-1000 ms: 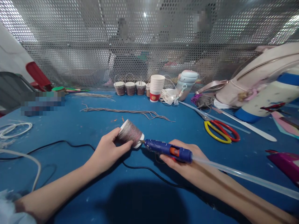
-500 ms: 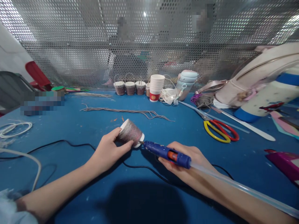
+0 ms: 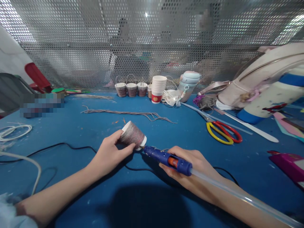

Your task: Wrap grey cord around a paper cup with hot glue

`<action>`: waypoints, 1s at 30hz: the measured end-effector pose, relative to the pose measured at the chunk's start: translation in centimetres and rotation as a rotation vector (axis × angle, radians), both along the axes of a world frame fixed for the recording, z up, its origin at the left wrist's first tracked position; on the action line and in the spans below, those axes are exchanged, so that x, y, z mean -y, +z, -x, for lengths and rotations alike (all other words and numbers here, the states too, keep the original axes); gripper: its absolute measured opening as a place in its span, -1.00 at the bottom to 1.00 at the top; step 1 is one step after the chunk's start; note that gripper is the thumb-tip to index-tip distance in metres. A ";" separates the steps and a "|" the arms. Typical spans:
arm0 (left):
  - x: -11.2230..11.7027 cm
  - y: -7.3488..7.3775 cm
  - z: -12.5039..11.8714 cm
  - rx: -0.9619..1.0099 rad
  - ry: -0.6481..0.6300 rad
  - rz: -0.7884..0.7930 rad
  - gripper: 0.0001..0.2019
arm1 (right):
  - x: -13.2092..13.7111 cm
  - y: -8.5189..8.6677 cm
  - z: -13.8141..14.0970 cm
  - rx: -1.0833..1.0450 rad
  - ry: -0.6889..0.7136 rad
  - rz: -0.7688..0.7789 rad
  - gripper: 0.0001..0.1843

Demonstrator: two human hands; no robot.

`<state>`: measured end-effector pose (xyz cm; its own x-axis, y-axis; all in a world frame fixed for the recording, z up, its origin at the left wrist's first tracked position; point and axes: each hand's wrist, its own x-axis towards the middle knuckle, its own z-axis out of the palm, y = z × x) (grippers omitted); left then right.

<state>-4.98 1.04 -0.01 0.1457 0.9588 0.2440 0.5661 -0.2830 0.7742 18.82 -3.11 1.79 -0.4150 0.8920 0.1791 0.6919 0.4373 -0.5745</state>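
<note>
the left hand [image 3: 108, 155] is loosely closed on a yarn-wrapped paper cup [image 3: 133, 135] lying on its side on the blue table [image 3: 71, 126]. its thumb is on the near side and its fingers are curled underneath, pinning the cup in place.

the right hand [image 3: 190, 164] is wrapped fully around a blue hot glue gun [image 3: 167, 159], and a clear glue stick [image 3: 237, 194] runs out of the gun's back towards the lower right. the nozzle sits at the cup's white rim on the end facing the gun. it looks to be touching, though the view is too small to be sure.

over the last second the gun has dipped, with its rear end lower and its body slid a little to the left, and the right hand has come closer to the cup. the cup and the left hand have not shifted, and the nozzle has stayed at the same spot on the rim. by this showing the gluing is holding to 1 point, with the gun being re-angled rather than drawn along.

a black cord [image 3: 71, 147] crosses the table under both arms. further back lie loose yarn strands [image 3: 128, 113] and red-and-yellow scissors [image 3: 224, 133]. behind them stand a stack of paper cups [image 3: 158, 88] and 3 finished wrapped cups [image 3: 132, 89].
</note>
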 end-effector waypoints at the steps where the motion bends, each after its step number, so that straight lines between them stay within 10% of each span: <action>1: 0.0 0.0 0.0 -0.002 0.003 -0.003 -0.86 | 0.0 0.2 0.0 0.005 -0.001 0.015 -0.77; 30: -0.3 -0.4 1.0 0.016 -0.136 -0.046 -0.87 | -0.3 1.0 -0.6 -0.068 -0.181 0.095 -0.77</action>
